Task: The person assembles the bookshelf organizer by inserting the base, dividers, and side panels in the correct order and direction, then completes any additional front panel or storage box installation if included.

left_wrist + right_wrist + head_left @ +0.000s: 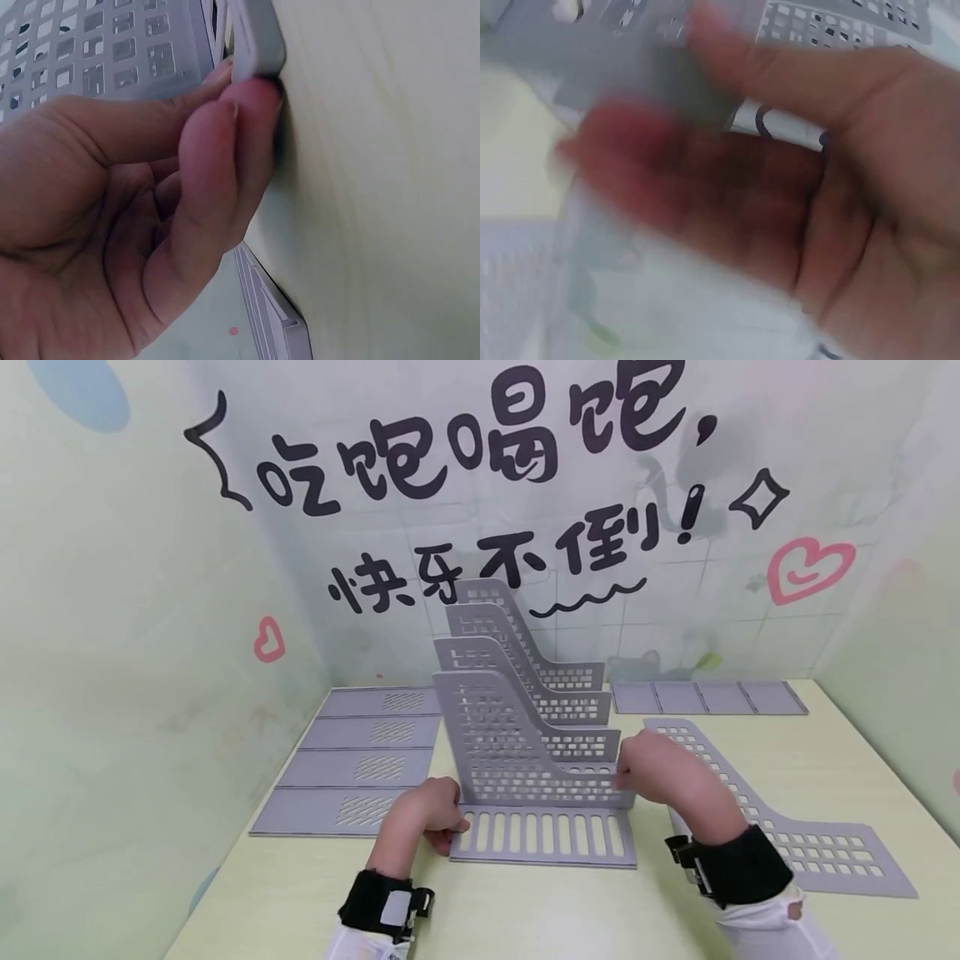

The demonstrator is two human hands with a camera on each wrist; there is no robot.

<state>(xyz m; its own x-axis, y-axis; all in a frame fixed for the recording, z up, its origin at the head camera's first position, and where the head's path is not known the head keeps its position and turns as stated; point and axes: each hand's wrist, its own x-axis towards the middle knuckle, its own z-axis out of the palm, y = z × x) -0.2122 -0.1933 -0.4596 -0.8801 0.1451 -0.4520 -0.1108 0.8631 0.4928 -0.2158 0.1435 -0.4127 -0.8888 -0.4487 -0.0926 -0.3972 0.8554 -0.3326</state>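
Note:
A grey plastic file rack stands mid-table, made of several upright perforated divider panels on a slotted base panel [543, 861]. My left hand [431, 812] pinches the base panel's left edge, near its front. In the left wrist view, the thumb and fingertips of the left hand [187, 165] close on the rounded rim of that base [257, 45], low over the tabletop. My right hand [660, 768] grips the right end of the front divider panel [483, 687], thumb and fingers on opposite faces. The right wrist view shows that hand [765, 187] blurred around the panel's corner.
Flat grey panels with slanted slots [315, 768] lie at the left. A loose perforated side panel [825, 832] lies at the right, and a row of plain grey panels [678, 697] lies along the back wall. Printed walls enclose the table on three sides.

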